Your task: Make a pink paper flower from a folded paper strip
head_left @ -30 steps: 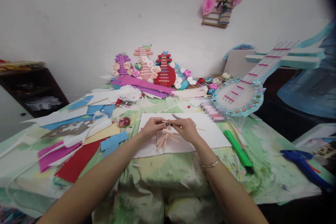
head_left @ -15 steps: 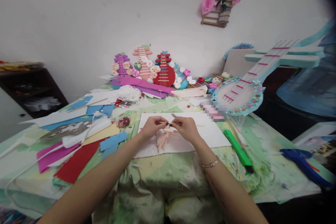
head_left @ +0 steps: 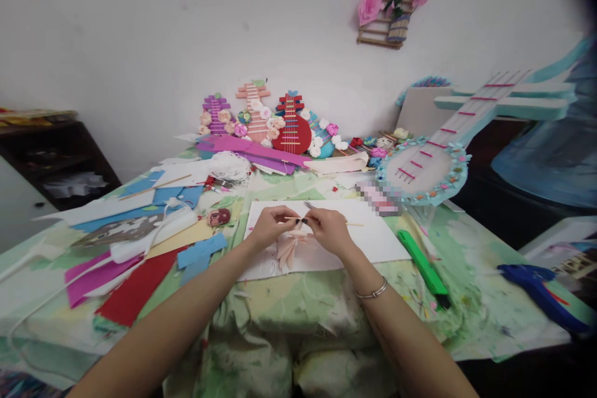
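My left hand (head_left: 271, 225) and my right hand (head_left: 332, 231) meet over a white sheet (head_left: 377, 242). Both are closed in a pinch, fingertips almost touching, on a thin wooden stick (head_left: 356, 224) that lies level and pokes out past my right hand. A small pale pink strip seems to be at the fingertips, but the fingers mostly hide it. Just below, several pale pink petal-shaped paper pieces (head_left: 286, 255) rest on the sheet. The grey tip of a tool (head_left: 308, 204) shows behind my right hand.
To the right lie a green utility knife (head_left: 422, 267) and a blue glue gun (head_left: 541, 295). A large pale-blue lute model (head_left: 424, 168) leans behind them. Coloured sheets (head_left: 140, 289) and a white cord (head_left: 41, 295) spread leftward. Small lute models (head_left: 291, 124) stand against the wall.
My right wrist has turned slightly, and more of the stick shows beyond my right hand. The pink at my fingertips is less visible. Everything else stays put.
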`<act>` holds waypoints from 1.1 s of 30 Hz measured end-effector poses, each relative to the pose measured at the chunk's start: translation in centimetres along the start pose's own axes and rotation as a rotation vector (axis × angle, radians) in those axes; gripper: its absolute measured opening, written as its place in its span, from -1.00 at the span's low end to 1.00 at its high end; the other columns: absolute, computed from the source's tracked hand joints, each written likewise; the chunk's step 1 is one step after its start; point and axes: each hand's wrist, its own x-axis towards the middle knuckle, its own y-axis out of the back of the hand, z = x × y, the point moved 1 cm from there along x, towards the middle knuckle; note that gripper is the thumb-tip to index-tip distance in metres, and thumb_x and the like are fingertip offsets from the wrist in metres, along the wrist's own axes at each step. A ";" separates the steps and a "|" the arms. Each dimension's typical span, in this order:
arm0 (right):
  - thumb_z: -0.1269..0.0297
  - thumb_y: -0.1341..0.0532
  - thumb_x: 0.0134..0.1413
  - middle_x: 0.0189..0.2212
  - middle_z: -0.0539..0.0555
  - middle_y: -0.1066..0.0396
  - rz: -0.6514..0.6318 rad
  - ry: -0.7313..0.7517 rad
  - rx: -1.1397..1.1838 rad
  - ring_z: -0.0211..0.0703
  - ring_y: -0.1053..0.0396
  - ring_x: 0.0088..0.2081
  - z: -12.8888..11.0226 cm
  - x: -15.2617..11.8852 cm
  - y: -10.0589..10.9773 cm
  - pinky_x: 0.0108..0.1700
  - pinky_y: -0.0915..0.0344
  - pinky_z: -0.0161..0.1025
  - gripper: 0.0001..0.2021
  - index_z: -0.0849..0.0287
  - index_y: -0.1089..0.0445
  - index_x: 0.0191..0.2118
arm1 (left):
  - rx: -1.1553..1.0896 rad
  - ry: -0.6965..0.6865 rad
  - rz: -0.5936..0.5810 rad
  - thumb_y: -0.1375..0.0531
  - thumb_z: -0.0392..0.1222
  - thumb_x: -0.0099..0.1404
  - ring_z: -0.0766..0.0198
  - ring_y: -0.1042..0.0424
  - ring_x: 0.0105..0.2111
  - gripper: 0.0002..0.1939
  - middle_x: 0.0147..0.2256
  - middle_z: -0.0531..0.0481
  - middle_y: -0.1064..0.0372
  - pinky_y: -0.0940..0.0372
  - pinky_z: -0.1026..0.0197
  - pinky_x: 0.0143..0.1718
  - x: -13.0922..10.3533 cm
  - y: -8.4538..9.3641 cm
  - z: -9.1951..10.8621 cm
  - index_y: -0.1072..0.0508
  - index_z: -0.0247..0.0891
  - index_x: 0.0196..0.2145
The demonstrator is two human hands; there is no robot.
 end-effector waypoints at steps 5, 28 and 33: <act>0.28 -0.09 0.07 -0.51 0.02 -0.42 0.014 0.010 -0.025 -0.26 -0.29 -0.47 -0.1 -0.1 -0.1 -0.45 0.05 -0.34 -0.82 0.16 -0.39 -0.45 | 0.027 -0.004 -0.018 -0.26 -0.20 -0.01 0.25 -0.38 -0.42 -0.84 -0.46 -0.08 -0.45 -0.26 0.26 -0.36 -0.1 0.1 0.1 -0.52 -0.37 -0.46; 0.18 -0.16 0.01 -0.53 0.02 -0.41 0.083 0.000 0.151 -0.26 -0.30 -0.47 0.1 0.1 -0.2 -0.42 -0.09 -0.35 -0.80 0.19 -0.32 -0.51 | -0.066 0.101 -0.041 -0.30 -0.15 -0.02 0.24 -0.46 -0.45 -0.73 -0.44 -0.12 -0.51 -0.31 0.32 -0.46 -0.3 -0.2 0.4 -0.53 -0.40 -0.38; 0.22 -0.18 -0.01 -0.53 0.01 -0.39 0.101 0.043 0.185 -0.25 -0.29 -0.46 0.3 0.2 -0.3 -0.38 -0.10 -0.33 -0.83 0.19 -0.30 -0.50 | -0.049 0.081 -0.041 -0.31 -0.14 -0.03 0.19 -0.48 -0.40 -0.72 -0.41 -0.13 -0.51 -0.35 0.28 -0.38 -0.2 0.0 0.2 -0.52 -0.40 -0.37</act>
